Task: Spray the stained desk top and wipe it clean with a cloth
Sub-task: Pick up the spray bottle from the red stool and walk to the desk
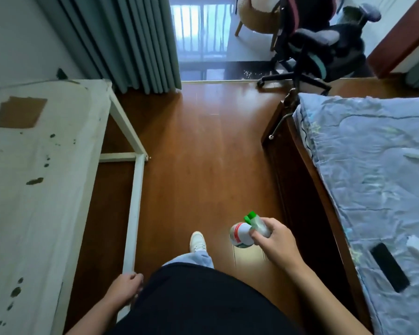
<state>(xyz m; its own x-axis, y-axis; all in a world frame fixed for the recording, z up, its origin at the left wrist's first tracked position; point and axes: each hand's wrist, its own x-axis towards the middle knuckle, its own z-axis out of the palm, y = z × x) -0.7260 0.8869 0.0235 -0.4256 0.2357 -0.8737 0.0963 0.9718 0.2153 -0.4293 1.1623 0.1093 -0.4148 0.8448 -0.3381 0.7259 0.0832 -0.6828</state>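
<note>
A white desk top [41,189] fills the left side, marked with dark green stains and a brown patch. My right hand [276,243] grips a spray bottle [242,234] with a white body and green nozzle, held over the wooden floor, well right of the desk. My left hand [125,287] hangs by my hip with its fingers curled in, close to the desk's white leg frame; whether it holds anything cannot be made out. No cloth shows.
A bed [373,177] with a blue cover stands on the right; a black phone [390,267] and a white item lie on it. An office chair [324,47] and grey curtains [121,42] stand at the far end. Wooden floor [203,153] runs between desk and bed.
</note>
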